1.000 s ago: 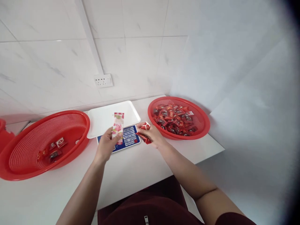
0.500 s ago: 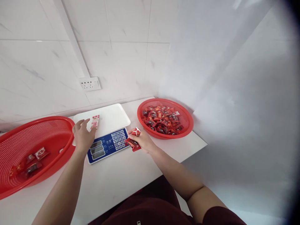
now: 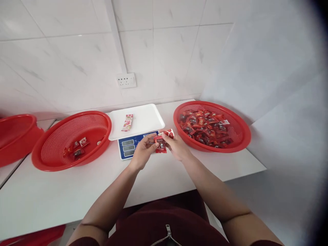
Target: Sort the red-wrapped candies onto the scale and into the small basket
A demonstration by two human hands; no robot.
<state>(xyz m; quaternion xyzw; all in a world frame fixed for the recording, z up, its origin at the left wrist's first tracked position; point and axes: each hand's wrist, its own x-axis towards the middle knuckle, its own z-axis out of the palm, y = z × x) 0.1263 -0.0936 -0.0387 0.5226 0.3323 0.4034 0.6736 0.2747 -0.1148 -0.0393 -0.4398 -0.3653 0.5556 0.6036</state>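
My left hand (image 3: 143,149) is closed, with thumb and fingertips on a small red wrapped candy (image 3: 161,147) in front of the scale. My right hand (image 3: 179,147) meets it there, closed around a red-and-white wrapped candy (image 3: 168,133) and also touching the red one. Both hands hover over the near edge of the blue-panelled scale (image 3: 126,149), hiding much of its keypad. On the scale's white tray (image 3: 146,118) lies a pink-and-white packet (image 3: 127,122).
To the right stands a red basket (image 3: 243,138) with many red wrapped candies (image 3: 202,124). A red basket (image 3: 42,160) at left holds several candies (image 3: 78,145). Another red basket (image 3: 17,136) is farther left. A wall socket (image 3: 126,80) sits behind the scale.
My left hand has come away from the pink-and-white packet on the tray and joined my right hand at the candies. The view has turned left, showing another basket.
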